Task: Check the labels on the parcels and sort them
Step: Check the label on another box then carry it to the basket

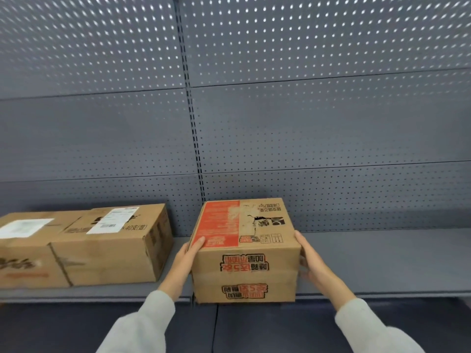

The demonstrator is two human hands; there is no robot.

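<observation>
Head view: both hands [188, 253] clasp printed carton [244, 250] on shelf [369, 261].

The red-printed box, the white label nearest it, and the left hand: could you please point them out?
red-printed box [246, 253]: head view, front face.
white label [112, 220]: head view, middle of the sticker.
left hand [190, 252]: head view, back of hand.
</observation>
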